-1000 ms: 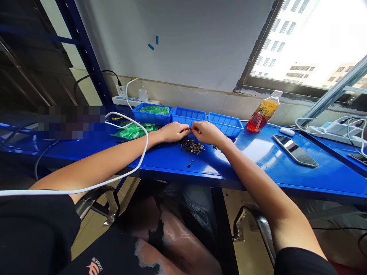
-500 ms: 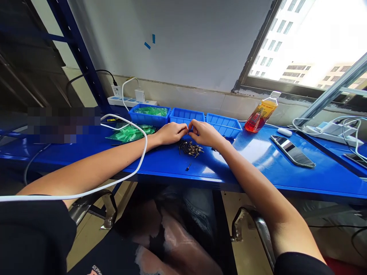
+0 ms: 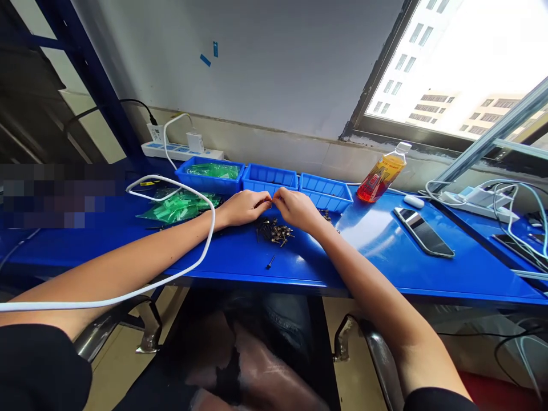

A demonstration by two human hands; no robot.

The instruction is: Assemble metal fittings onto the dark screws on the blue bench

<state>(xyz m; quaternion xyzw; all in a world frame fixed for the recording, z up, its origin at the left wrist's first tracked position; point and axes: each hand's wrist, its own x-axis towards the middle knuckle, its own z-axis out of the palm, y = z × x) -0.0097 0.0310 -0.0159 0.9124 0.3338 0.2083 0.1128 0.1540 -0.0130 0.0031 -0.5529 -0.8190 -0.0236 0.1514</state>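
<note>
My left hand [image 3: 245, 206] and my right hand [image 3: 296, 208] meet fingertip to fingertip above the blue table, both closed in a pinch. Whatever lies between the fingers is too small and hidden to name. Just below them rests a pile of small dark and brass-coloured metal parts with thin shafts [image 3: 277, 233]. One such part [image 3: 270, 262] lies alone nearer the front edge. More small parts [image 3: 326, 215] show behind my right wrist.
Three blue bins stand behind my hands; the left bin [image 3: 182, 177] holds a green bag. Another green bag [image 3: 175, 206] lies by my left forearm. A white cable [image 3: 209, 234] crosses that forearm. A drink bottle [image 3: 383, 174] and a phone [image 3: 423, 231] are at right.
The view has shifted, so the scene sits slightly further left and lower. My hands stay together over the pile, with the fingers still pinched.
</note>
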